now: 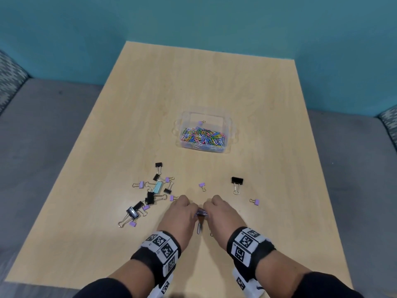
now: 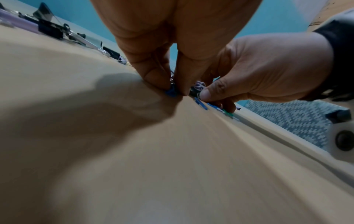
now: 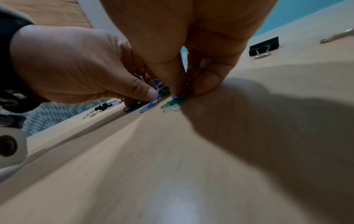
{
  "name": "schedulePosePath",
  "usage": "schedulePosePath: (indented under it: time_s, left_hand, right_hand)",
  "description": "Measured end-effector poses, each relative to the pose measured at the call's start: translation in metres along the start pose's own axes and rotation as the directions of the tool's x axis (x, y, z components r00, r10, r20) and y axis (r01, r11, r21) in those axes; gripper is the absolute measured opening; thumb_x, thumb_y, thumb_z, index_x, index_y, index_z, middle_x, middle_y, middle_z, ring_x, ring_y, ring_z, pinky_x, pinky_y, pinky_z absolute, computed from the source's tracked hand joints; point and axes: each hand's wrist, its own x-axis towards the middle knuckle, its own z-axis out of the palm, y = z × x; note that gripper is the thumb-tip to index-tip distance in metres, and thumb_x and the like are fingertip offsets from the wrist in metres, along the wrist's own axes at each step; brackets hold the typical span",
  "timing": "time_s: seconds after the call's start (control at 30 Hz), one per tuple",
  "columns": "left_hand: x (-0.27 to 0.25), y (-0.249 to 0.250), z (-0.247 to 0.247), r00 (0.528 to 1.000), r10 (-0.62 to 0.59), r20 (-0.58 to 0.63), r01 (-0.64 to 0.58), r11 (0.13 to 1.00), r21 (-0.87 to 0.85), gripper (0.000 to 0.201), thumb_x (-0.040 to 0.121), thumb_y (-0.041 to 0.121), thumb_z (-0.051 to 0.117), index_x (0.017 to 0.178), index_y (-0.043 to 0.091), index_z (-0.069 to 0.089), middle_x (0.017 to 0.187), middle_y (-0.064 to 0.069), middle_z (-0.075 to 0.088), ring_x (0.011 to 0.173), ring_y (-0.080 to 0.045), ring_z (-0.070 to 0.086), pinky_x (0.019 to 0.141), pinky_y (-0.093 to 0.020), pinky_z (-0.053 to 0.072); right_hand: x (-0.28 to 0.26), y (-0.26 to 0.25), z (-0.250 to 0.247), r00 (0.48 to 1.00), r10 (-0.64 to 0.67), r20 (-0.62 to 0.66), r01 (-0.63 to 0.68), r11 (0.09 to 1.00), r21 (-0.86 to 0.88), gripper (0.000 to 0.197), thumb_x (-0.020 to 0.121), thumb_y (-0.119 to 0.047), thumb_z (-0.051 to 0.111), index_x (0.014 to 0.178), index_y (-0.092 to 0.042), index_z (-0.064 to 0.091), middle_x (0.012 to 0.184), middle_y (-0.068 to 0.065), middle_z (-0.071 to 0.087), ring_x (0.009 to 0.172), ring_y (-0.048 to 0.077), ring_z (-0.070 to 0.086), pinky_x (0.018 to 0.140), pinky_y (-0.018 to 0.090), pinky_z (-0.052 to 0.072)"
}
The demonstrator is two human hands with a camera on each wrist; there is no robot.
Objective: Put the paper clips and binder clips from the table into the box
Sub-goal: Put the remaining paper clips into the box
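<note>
teal walls close round a pale wooden worktop [image 1: 214, 82], and low on it, between the two hands, lies a small heap of paper clips [image 3: 153, 104], blue and green ones showing flat on the wood. these look light, thin and springy, slick in their plastic coating, and likely to skate away or tangle; i'd judge they are best raked into a bunch and pinched from both sides at the wood, rather than picked singly.

left hand [image 1: 180, 214] has its fingers curled down, thumb and fingertips nipping at the clips; right hand [image 1: 223, 214] mirrors it, its thumb [image 2: 206, 94] pressed low against the same heap. knuckles nearly meet.

just left of the left hand sprawls a cluster of binder clips [image 1: 150, 196], black, lilac and one pale blue. these are stiffer and heavier, easy to take by the body or the wire loops. right of the right hand sit a larger black binder clip [image 1: 237, 180] and a lilac one [image 1: 255, 201].

well beyond the fingertips stands the clear box [image 1: 229, 130], already holding many coloured clips.
</note>
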Motion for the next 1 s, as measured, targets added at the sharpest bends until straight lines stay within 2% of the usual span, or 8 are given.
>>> schedulePosePath:
  time_s: [0.2,0.3,0.47,0.57,0.7,0.77,0.87,1.0]
  left_hand:
    - [-0.003,-0.006,-0.001,0.999,-0.006,0.047,0.003,0.998,0.061,0.011,0.076,0.007,0.066,0.076,0.016,0.06,0.08,0.002,0.049,0.062,-0.019,0.052,0.05,-0.034,0.049]
    - [-0.003,-0.007,-0.004,0.998,-0.032,0.057,0.029,0.998,0.063,0.006,0.081,0.01,0.059,0.08,0.016,0.058,0.084,0.002,0.048,0.066,-0.02,0.054,0.057,-0.035,0.049]
    - [-0.001,0.0,-0.015,0.99,-0.048,0.133,0.045,0.999,0.025,0.009,0.09,0.015,0.045,0.088,0.015,0.055,0.09,0.001,0.048,0.075,-0.022,0.052,0.068,-0.032,0.045]
    - [0.002,0.003,-0.023,0.985,-0.076,0.153,0.085,0.995,-0.05,0.011,0.09,0.019,0.048,0.088,0.019,0.059,0.089,0.005,0.051,0.08,-0.017,0.053,0.071,-0.028,0.042]
    - [0.012,0.002,-0.045,0.979,-0.093,0.184,0.135,0.963,-0.233,0.012,0.085,0.021,0.058,0.074,0.026,0.06,0.08,0.008,0.055,0.069,-0.009,0.055,0.067,-0.029,0.05]
    - [0.026,0.003,-0.064,0.981,-0.11,0.16,0.156,0.938,-0.309,0.013,0.081,0.02,0.064,0.071,0.026,0.061,0.076,0.007,0.057,0.062,-0.01,0.059,0.064,-0.035,0.053]
    - [0.065,0.006,-0.097,0.993,-0.112,0.043,0.12,0.928,-0.352,0.017,0.078,0.013,0.069,0.067,0.024,0.062,0.068,0.002,0.059,0.052,-0.017,0.061,0.055,-0.031,0.052]
    - [0.13,0.013,-0.136,0.986,-0.109,-0.126,0.062,0.943,-0.328,0.01,0.076,0.009,0.068,0.071,0.018,0.064,0.064,-0.002,0.062,0.056,-0.022,0.064,0.057,-0.031,0.052]
  right_hand:
    - [-0.001,0.012,-0.001,1.0,-0.01,0.017,0.011,0.998,-0.059,0.015,0.082,-0.003,0.057,0.09,-0.014,0.052,0.093,0.005,0.046,0.066,0.02,0.036,0.057,0.031,0.03]
    - [-0.002,0.019,-0.002,1.0,0.006,0.004,-0.006,0.999,-0.034,0.013,0.082,-0.003,0.059,0.084,-0.013,0.052,0.089,0.003,0.047,0.062,0.02,0.034,0.055,0.029,0.029]
    - [-0.004,0.023,-0.018,0.997,0.018,0.076,-0.021,0.999,0.042,0.008,0.094,-0.017,0.044,0.09,-0.015,0.05,0.091,-0.004,0.039,0.071,0.017,0.035,0.063,0.029,0.029]
    - [-0.004,0.023,-0.031,0.99,0.013,0.138,-0.023,0.997,0.074,0.01,0.095,-0.022,0.044,0.091,-0.016,0.051,0.09,-0.007,0.038,0.073,0.015,0.038,0.064,0.028,0.029]
    - [0.001,0.024,-0.053,0.979,-0.04,0.201,0.011,0.989,0.146,0.009,0.094,-0.024,0.047,0.09,-0.02,0.054,0.087,-0.009,0.039,0.074,0.016,0.044,0.065,0.028,0.031]
    - [0.01,0.024,-0.068,0.982,-0.085,0.169,0.053,0.981,0.188,0.01,0.093,-0.026,0.05,0.085,-0.022,0.054,0.084,-0.008,0.044,0.074,0.018,0.05,0.066,0.032,0.038]
    - [0.038,0.026,-0.101,0.993,-0.114,0.033,0.105,0.974,0.201,0.01,0.089,-0.022,0.058,0.079,-0.019,0.057,0.079,-0.003,0.049,0.07,0.022,0.052,0.065,0.037,0.04]
    - [0.094,0.028,-0.144,0.982,-0.075,-0.175,0.099,0.986,0.134,0.013,0.087,-0.016,0.059,0.075,-0.011,0.057,0.077,0.004,0.052,0.07,0.028,0.053,0.063,0.038,0.041]
